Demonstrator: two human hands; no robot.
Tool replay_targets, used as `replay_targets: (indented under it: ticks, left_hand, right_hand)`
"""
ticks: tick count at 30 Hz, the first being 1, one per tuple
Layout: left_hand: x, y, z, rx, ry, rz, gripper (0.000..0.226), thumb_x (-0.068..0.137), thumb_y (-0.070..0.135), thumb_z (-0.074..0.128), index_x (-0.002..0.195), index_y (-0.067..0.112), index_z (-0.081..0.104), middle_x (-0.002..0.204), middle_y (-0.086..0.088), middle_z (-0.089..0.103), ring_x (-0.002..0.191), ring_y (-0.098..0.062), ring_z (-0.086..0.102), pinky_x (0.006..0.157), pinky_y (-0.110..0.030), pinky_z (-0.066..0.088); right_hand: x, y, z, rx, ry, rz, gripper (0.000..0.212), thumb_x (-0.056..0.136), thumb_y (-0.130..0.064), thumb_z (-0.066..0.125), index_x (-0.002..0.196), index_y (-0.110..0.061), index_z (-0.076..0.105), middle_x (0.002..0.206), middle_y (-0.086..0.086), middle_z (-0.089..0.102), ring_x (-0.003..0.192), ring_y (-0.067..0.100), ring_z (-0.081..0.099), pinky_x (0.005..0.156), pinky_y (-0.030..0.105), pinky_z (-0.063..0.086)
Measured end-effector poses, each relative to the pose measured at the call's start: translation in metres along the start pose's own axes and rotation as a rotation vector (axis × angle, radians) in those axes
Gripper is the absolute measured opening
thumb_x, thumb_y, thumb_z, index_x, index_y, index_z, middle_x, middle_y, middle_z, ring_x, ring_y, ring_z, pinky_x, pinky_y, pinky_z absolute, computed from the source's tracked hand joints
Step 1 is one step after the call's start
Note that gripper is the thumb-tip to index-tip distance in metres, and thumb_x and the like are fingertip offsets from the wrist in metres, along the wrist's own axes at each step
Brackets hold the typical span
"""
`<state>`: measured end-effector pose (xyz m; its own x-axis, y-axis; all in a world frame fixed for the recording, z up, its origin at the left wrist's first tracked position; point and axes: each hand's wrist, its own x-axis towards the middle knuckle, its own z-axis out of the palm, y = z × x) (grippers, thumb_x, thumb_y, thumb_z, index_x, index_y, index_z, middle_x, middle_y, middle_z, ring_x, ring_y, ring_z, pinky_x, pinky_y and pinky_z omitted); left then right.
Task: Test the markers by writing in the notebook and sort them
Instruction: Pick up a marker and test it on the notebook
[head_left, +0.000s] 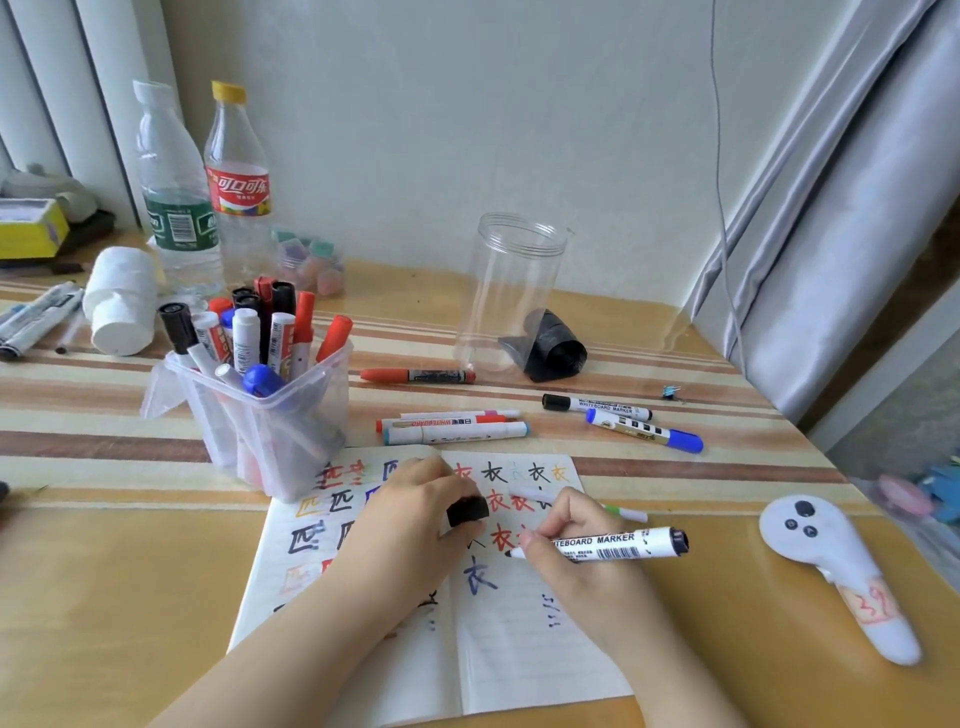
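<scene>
An open notebook (519, 639) lies at the front of the table, its pages covered with coloured characters. My right hand (569, 540) grips a white whiteboard marker (613, 545) with its black tip touching the right page. My left hand (415, 519) rests on the left page and pinches the marker's black cap (467, 510). A clear plastic bin (270, 415) full of several markers stands to the left behind the notebook. A thin white pen (631, 514) lies on the page behind my right hand.
Loose markers lie behind the notebook: a red one (418, 375), a red-and-white one beside a white one with blue ends (457, 432), a black-capped one (597, 406), a blue one (644, 430). An empty clear jar (511, 291), black roll (556, 345), two bottles (208, 192) and a white controller (841, 566) stand around.
</scene>
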<state>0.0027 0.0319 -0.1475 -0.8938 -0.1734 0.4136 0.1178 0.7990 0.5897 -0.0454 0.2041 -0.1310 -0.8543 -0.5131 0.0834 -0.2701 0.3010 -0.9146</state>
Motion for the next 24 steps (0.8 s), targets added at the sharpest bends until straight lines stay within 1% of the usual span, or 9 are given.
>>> replay_targets:
  ticks: [4,8,10,13,16,18,21,22,24]
  left_hand:
    - [-0.0011,-0.0008,0.0011,-0.001,0.01,-0.001,0.019,0.076,0.017,0.069,0.094,0.019,0.07,0.082,0.008,0.05,0.076,-0.01,0.041,0.065,-0.005,0.026]
    - [-0.0026,-0.0004,0.0032,0.022,-0.016,-0.012,0.019,0.079,0.019,0.066,0.097,0.02,0.069,0.085,0.009,0.048,0.083,-0.008,0.037,0.065,-0.01,0.026]
    - [-0.0032,-0.0002,0.0034,0.019,-0.022,-0.019,0.018,0.079,0.018,0.065,0.096,0.02,0.069,0.086,0.008,0.049,0.084,-0.008,0.036,0.064,-0.008,0.025]
    - [-0.0031,-0.0006,0.003,0.008,-0.021,-0.022,0.018,0.078,0.016,0.066,0.095,0.02,0.07,0.084,0.009,0.047,0.083,-0.009,0.036,0.064,-0.003,0.025]
    - [-0.0027,-0.0012,0.0036,0.008,-0.025,-0.023,0.019,0.078,0.018,0.066,0.097,0.021,0.069,0.084,0.01,0.046,0.083,-0.008,0.036,0.065,-0.002,0.026]
    - [-0.0025,-0.0012,0.0036,0.014,-0.024,-0.023,0.02,0.079,0.019,0.066,0.098,0.021,0.069,0.084,0.01,0.046,0.084,-0.008,0.037,0.064,-0.005,0.027]
    - [-0.0028,-0.001,0.0031,0.023,-0.028,-0.029,0.021,0.079,0.018,0.065,0.099,0.02,0.069,0.087,0.009,0.048,0.084,-0.008,0.037,0.067,-0.015,0.029]
    - [-0.0028,-0.0011,0.003,0.023,-0.028,-0.027,0.021,0.079,0.018,0.065,0.099,0.02,0.069,0.087,0.008,0.049,0.085,-0.008,0.037,0.068,-0.015,0.029]
    - [-0.0028,-0.0016,0.0032,0.015,-0.03,-0.02,0.021,0.079,0.018,0.065,0.099,0.021,0.069,0.087,0.009,0.048,0.084,-0.007,0.036,0.065,-0.007,0.027]
  right_hand:
    - [-0.0011,0.0014,0.0026,-0.055,0.017,-0.008,0.03,0.085,-0.008,0.063,0.065,-0.009,0.041,0.042,-0.011,0.036,0.039,0.005,0.028,0.041,0.018,0.025]
    - [-0.0017,0.0012,0.0054,-0.092,0.023,0.023,0.03,0.084,-0.011,0.064,0.064,-0.011,0.041,0.043,-0.011,0.036,0.04,0.007,0.03,0.038,0.016,0.028]
    - [-0.0022,0.0011,0.0052,-0.088,0.024,0.034,0.033,0.084,-0.009,0.063,0.062,-0.013,0.04,0.042,-0.011,0.035,0.039,0.008,0.029,0.039,0.017,0.029]
    - [-0.0034,0.0016,0.003,-0.082,0.012,0.022,0.032,0.085,-0.008,0.063,0.062,-0.012,0.04,0.041,-0.011,0.036,0.039,0.017,0.037,0.042,0.019,0.029]
    - [-0.004,0.0015,0.0054,-0.087,-0.004,0.033,0.036,0.084,-0.013,0.066,0.058,-0.021,0.042,0.047,-0.007,0.044,0.041,0.01,0.033,0.043,0.02,0.03]
    - [-0.0039,0.0017,0.0065,-0.079,0.015,0.057,0.035,0.082,-0.013,0.066,0.058,-0.02,0.041,0.052,0.002,0.047,0.042,0.01,0.032,0.043,0.02,0.03]
    - [-0.0045,0.0014,0.0028,-0.055,0.063,0.059,0.033,0.083,-0.008,0.063,0.062,-0.013,0.04,0.053,0.005,0.043,0.042,0.012,0.035,0.039,0.016,0.028]
    - [-0.0048,0.0012,0.0017,-0.048,0.063,0.047,0.032,0.084,-0.007,0.063,0.063,-0.012,0.039,0.052,0.005,0.043,0.043,0.013,0.035,0.038,0.015,0.027]
    - [-0.0053,0.0007,0.001,-0.035,0.047,0.031,0.032,0.085,-0.007,0.062,0.064,-0.011,0.039,0.046,-0.003,0.04,0.04,0.01,0.031,0.039,0.016,0.027]
